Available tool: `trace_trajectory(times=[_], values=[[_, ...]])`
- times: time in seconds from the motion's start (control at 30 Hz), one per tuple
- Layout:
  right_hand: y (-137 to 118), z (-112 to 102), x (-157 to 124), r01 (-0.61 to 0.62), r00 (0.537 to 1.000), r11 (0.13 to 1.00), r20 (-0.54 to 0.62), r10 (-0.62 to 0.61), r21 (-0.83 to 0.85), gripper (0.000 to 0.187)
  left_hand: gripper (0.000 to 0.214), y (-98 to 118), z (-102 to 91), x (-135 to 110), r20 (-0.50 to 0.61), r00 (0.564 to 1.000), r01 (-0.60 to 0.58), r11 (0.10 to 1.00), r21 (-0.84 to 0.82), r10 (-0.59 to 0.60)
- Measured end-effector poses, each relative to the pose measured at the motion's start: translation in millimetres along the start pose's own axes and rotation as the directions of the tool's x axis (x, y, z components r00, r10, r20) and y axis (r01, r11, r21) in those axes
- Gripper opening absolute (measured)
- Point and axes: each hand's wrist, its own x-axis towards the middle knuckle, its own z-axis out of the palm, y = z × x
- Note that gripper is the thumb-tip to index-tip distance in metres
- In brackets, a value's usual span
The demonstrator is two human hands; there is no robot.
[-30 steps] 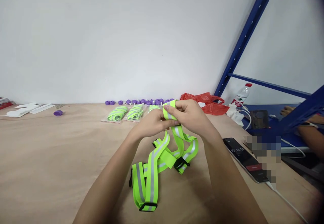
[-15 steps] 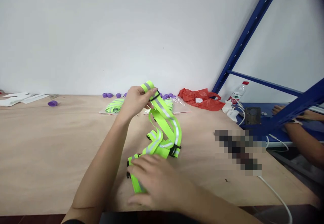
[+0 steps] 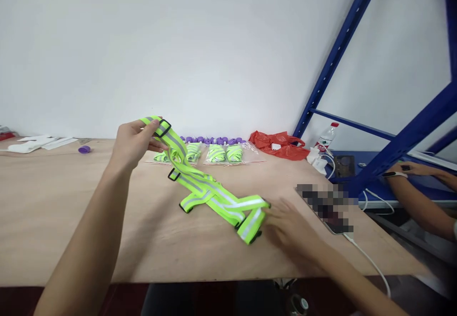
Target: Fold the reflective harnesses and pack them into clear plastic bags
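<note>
Head cam, so: the neon reflective strap (image 3: 210, 197) lies stretched across the table (image 3: 53, 202), running from 10 o'clock to 4 o'clock. At the 10 o'clock end the left hand (image 3: 134, 142) pinches it between thumb and fingers, lifted off the wood, probably to pull it straight. At 4 o'clock the right hand (image 3: 291, 228) lies flat, fingers loosely spread, seemingly anchoring that end, though blur hides actual contact. The bagged straps (image 3: 214, 153) sit at 12 o'clock, lined up out of the way.

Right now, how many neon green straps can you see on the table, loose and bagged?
Loose strap, one end in the left hand: 1
Bagged folded straps: 4
Total: 5
</note>
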Motion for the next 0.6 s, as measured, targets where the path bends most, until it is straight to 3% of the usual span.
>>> trace_trajectory(times=[0.13,0.23,0.33,0.4,0.5,0.6], values=[[32,-1,0,-0.14,0.978,0.983,-0.173,0.118,-0.123,0.044,0.046,8,-21.6,-8,0.178,0.974,0.113,0.981,0.16,-0.141],[19,3,12,-0.054,0.964,0.996,-0.263,0.033,-0.073,0.039,0.056,0,-14.3,-7,0.322,0.899,0.167,0.914,0.371,-0.296],[-10,7,28,0.077,0.951,0.997,-0.303,-0.067,0.022,0.036,0.063,-25,0.8,-5,0.371,0.838,0.141,0.816,0.56,-0.399],[-28,8,38,0.125,0.952,0.988,-0.291,-0.095,0.087,0.036,0.052,-43,9.4,-10,0.509,0.807,-0.107,0.774,0.624,-0.299],[-48,6,55,0.143,0.963,0.981,-0.246,-0.107,0.133,0.034,0.047,-65,20.3,-29,0.641,0.744,-0.31,0.751,0.583,-0.19],[-62,5,71,0.153,0.973,0.981,-0.193,-0.128,0.12,0.028,0.045,-81,32.2,-49,0.747,0.658,-0.566,0.588,0.578,-0.101]])
